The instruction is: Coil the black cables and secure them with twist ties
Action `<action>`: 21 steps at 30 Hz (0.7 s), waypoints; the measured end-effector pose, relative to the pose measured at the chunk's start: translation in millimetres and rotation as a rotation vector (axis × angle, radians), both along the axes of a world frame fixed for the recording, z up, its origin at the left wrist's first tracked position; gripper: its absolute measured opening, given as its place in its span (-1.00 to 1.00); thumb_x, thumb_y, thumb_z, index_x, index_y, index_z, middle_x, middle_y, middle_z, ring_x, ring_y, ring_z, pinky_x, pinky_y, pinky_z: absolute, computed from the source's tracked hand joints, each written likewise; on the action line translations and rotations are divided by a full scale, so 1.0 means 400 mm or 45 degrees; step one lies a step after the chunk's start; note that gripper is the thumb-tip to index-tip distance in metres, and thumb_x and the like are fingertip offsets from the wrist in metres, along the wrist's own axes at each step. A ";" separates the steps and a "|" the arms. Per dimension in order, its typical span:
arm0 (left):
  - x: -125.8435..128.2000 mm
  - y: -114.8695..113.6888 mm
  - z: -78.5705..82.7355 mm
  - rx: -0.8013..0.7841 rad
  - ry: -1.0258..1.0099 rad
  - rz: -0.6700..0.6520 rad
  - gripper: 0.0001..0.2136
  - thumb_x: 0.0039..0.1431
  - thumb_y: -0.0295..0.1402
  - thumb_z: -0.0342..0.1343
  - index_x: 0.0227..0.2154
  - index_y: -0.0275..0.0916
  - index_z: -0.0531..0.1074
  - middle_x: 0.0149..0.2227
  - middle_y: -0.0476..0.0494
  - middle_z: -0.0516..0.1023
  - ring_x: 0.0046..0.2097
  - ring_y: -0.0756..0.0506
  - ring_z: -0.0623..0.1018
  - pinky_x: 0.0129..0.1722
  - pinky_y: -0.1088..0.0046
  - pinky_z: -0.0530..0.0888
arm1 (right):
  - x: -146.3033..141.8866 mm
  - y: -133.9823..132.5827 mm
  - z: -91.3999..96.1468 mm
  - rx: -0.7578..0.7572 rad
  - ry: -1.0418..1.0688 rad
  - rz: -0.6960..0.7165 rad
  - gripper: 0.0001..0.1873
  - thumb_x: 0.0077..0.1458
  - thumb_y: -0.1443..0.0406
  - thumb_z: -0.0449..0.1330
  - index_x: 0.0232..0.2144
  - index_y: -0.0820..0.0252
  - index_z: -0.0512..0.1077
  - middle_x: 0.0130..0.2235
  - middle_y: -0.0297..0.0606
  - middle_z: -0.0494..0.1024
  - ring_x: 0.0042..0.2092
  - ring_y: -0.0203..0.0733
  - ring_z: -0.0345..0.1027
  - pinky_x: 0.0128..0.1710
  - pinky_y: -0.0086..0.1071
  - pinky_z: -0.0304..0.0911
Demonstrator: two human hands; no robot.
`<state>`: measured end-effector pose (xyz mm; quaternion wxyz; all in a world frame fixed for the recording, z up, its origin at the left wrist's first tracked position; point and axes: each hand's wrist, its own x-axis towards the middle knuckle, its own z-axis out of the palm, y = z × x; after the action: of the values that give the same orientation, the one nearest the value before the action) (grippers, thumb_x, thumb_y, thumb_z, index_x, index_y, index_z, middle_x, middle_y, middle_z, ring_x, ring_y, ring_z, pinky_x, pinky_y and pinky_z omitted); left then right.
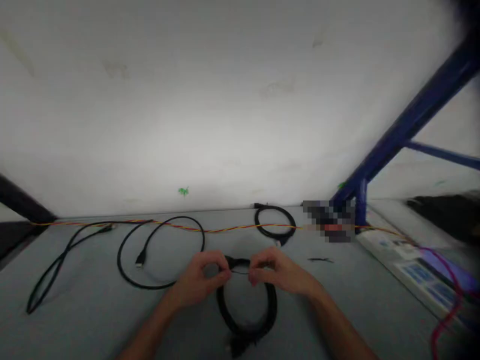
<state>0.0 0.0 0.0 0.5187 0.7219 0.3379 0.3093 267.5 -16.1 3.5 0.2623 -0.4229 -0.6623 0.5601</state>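
A coiled black cable [245, 312] lies on the grey table [93, 325] in front of me. My left hand [200, 280] and my right hand [279, 272] both pinch the top of this coil, fingers closed, with a thin tie or wire [240, 272] stretched between them. The picture is blurred, so the small piece between the fingers is hard to make out.
A loose black cable [161, 250] with a plug lies to the left, another long black cable [56, 265] further left. A small coiled black cable [275, 225] sits behind. A red-yellow twisted wire [210, 230] runs along the wall. A blue metal frame [393, 135] and a power strip [405, 260] stand right.
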 end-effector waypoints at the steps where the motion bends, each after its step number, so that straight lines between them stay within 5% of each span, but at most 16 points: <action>1: 0.000 -0.001 -0.002 0.012 0.015 0.028 -0.81 0.29 -0.23 0.30 -0.40 -0.21 0.59 -0.35 -0.05 0.60 -0.25 -0.08 0.55 -0.15 0.40 0.44 | 0.003 -0.001 0.001 -0.026 0.028 0.005 -0.76 0.19 0.17 0.33 -0.43 0.17 0.69 -0.39 -0.26 0.69 -0.33 -0.18 0.51 -0.27 -0.37 0.35; 10: -0.003 0.003 -0.011 0.024 -0.035 0.099 -0.83 0.27 -0.23 0.36 -0.38 -0.20 0.67 -0.30 -0.12 0.69 -0.22 -0.11 0.61 -0.12 0.36 0.47 | 0.019 0.002 -0.015 -0.209 0.267 0.080 -0.65 0.11 0.01 0.48 -0.35 0.19 0.68 -0.38 -0.26 0.66 -0.35 -0.23 0.48 -0.26 -0.37 0.37; 16: -0.016 0.009 -0.022 -0.080 -0.225 -0.038 -0.82 0.23 -0.18 0.43 -0.36 -0.18 0.71 -0.31 -0.14 0.72 -0.21 -0.12 0.63 -0.12 0.35 0.50 | 0.003 0.003 -0.035 -0.368 0.530 0.099 -0.59 -0.02 0.01 0.52 -0.44 0.20 0.54 -0.51 -0.39 0.47 -0.53 -0.36 0.20 -0.56 -0.47 0.05; 21: -0.023 0.011 -0.019 -0.097 -0.239 -0.137 -0.87 0.18 -0.23 0.48 -0.39 -0.15 0.73 -0.35 -0.11 0.72 -0.26 -0.09 0.62 -0.17 0.39 0.49 | -0.018 -0.002 -0.037 -0.477 0.595 0.168 -0.71 -0.02 0.12 0.40 -0.46 0.17 0.43 -0.56 -0.45 0.35 -0.55 -0.38 0.12 -0.59 -0.47 -0.09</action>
<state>-9.1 4.5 -7.6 0.5910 0.6865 0.2602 0.3342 260.2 -17.0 -11.5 0.2879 -0.2796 -0.4953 0.7705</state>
